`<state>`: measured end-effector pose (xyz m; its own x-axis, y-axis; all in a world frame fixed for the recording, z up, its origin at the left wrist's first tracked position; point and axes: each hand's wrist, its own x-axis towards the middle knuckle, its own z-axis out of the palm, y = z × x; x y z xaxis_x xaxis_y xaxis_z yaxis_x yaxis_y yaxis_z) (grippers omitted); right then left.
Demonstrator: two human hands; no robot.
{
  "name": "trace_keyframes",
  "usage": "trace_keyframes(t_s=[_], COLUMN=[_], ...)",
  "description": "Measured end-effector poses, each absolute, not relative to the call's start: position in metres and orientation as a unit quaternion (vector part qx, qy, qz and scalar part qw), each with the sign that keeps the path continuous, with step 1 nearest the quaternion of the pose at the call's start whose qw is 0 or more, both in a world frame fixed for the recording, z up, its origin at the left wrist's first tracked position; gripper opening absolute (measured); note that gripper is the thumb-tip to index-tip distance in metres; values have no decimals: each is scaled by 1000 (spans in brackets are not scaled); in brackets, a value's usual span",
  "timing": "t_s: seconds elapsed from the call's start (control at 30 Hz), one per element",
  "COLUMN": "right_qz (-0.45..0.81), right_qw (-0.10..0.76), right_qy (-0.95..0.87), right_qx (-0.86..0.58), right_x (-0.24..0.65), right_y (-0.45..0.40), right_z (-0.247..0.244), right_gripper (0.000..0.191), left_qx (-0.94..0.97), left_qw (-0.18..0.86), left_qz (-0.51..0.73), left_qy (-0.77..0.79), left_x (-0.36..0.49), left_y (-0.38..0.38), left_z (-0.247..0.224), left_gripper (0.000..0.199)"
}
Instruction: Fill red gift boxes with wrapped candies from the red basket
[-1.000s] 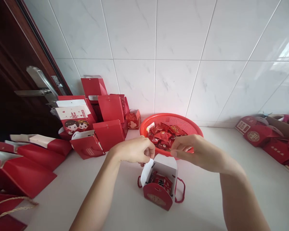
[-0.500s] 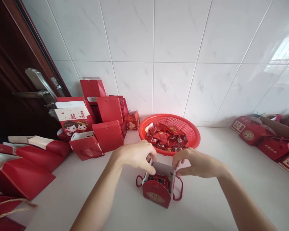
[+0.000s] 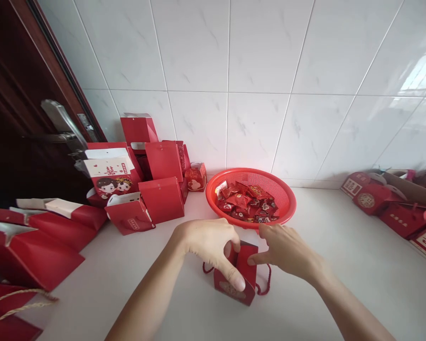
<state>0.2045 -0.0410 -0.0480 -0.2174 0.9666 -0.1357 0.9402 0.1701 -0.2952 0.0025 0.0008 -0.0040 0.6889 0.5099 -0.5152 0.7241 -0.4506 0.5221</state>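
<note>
While my left hand (image 3: 213, 248) and right hand (image 3: 287, 251) curve with thumbs apart on the red gift box (image 3: 247, 265), I see it sitting before the red basket (image 3: 287, 208).

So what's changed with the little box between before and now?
Both hands, left and right, have come down onto the small red box. Its side flaps, upright before, are now folded inward, hiding the packets inside. The orange-red basket and the surrounding boxes stayed put.
</note>
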Motion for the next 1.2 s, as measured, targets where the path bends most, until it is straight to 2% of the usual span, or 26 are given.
trace_keyframes(t_s=[0.07,0.17,0.37,0.5,0.6,0.73,0.9,0.97,1.2], right_qz=[175,210,307,375,363,346,303,293,307], right_qw=[43,76,124,187,207,168,162,172,204], right_qy=[-770,-788,-795,-779,-773,-777,-782,-780,-789], right_qx=[-612,-574,-508,-466,-477,-499,-520,-526,-492], right_x=[205,207,207,201,202,209,214,216,221], right_y=[-41,-39,-35,-34,-32,-32,-38,-40,-42], right_z=[-49,-52,-56,-57,-57,-53,-51,-53,-56], right_gripper=[42,33,33,21,19,21,6,6,10], left_qx=[847,869,875,878,872,861,883,887,842], left_qw=[384,344,306,287,281,282,287,294,387], left_qz=[-149,-158,-171,-150,-125,-95,-65,-42,58], left_qy=[336,318,335,353,382,413,366,352,372], left_x=[1,1,0,-5,-11,-16,-17,-19,-27], left_y=[2,1,-4,-1,3,10,24,28,23], left_z=[-4,-5,-3,-4,-7,-6,-13,-21,-61], left_gripper=[32,13,12,12,15,16,13,15,24])
